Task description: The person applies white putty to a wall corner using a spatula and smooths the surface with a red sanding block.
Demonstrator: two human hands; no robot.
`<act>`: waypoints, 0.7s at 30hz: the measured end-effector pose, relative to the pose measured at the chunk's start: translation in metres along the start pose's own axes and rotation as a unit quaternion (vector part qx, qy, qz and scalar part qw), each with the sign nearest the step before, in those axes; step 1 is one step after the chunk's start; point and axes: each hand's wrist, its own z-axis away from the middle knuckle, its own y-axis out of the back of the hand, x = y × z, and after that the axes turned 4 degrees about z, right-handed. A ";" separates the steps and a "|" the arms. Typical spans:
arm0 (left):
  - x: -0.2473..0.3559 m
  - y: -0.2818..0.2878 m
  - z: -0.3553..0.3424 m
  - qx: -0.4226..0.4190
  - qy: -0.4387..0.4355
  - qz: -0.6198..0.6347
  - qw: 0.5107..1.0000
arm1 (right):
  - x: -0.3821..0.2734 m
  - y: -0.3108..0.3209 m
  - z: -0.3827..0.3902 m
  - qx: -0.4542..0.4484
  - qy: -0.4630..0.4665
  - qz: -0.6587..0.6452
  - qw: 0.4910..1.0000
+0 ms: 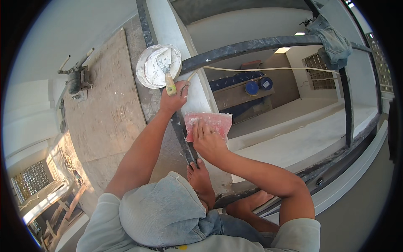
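Note:
A round white tub (142, 80) of white putty sits by the dark metal bar, with a putty knife (169, 82) standing in the putty. My left hand (174, 98) is closed at the tub's near edge, below the knife's handle. What its fingers grip, the tub or the bar, is hidden. My right hand (208, 140) holds a pinkish-red putty spreader (216, 123) flat, fingers laid across its face. White putty smears the spreader, which lies over the white ledge (197, 98) just right of the bar.
Dark metal railing (252, 44) surrounds an opening onto a lower level with blue-lidded buckets (252, 87). A cream cord (273, 68) crosses it; cloth (333, 42) hangs on a corner. Plywood (105, 101) and a machine (75, 82) are left. My bare foot (199, 180) rests on the bar.

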 end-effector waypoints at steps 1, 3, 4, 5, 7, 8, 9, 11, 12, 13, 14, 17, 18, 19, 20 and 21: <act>0.002 -0.001 -0.001 -0.012 0.013 0.000 1.000 | 0.015 -0.004 -0.010 0.019 -0.024 0.008 0.999; 0.007 -0.007 -0.005 -0.012 0.002 -0.001 1.000 | 0.042 -0.029 -0.018 0.016 -0.023 0.038 0.999; 0.006 -0.008 -0.005 -0.011 -0.004 -0.006 1.000 | 0.047 -0.041 -0.016 0.013 -0.014 0.062 0.998; 0.004 -0.005 -0.004 -0.017 -0.006 -0.002 1.000 | 0.043 -0.049 -0.010 0.009 -0.021 0.062 0.998; 0.007 -0.002 -0.003 -0.021 0.002 -0.002 1.000 | 0.032 -0.058 0.015 -0.086 0.018 0.052 0.995; 0.007 0.001 -0.001 -0.025 0.004 0.001 1.000 | 0.024 -0.058 0.029 -0.091 0.017 0.049 0.995; 0.006 0.004 -0.002 -0.017 0.010 0.000 1.000 | 0.017 -0.058 0.048 -0.092 0.035 0.062 0.993; 0.011 0.001 -0.005 -0.018 0.025 0.004 1.000 | 0.004 -0.055 0.090 -0.113 0.059 0.060 0.990; 0.012 -0.003 -0.007 -0.018 0.023 0.006 1.000 | -0.002 -0.052 0.112 -0.133 0.064 0.048 0.988; 0.010 -0.005 -0.007 -0.013 0.023 -0.001 1.000 | -0.010 -0.049 0.131 -0.140 0.067 0.030 0.987; 0.010 -0.010 -0.005 -0.011 0.023 -0.004 1.000 | -0.019 -0.045 0.151 -0.150 0.069 0.013 0.986; -0.015 -0.003 0.002 -0.013 -0.064 -0.077 0.995 | -0.036 -0.014 0.182 -0.139 0.105 -0.050 0.983; -0.016 -0.004 0.001 -0.014 -0.066 -0.075 0.995 | -0.039 0.002 0.188 -0.167 0.114 -0.096 0.975; -0.017 -0.004 0.001 -0.014 -0.059 -0.071 0.996 | -0.038 0.015 0.191 -0.194 0.123 -0.143 0.963; -0.015 -0.005 0.001 -0.015 -0.053 -0.066 0.996 | -0.032 0.024 0.193 -0.196 0.119 -0.143 0.963; -0.006 -0.009 -0.001 -0.019 -0.054 -0.060 0.997 | -0.023 0.031 0.195 -0.157 0.089 -0.171 0.969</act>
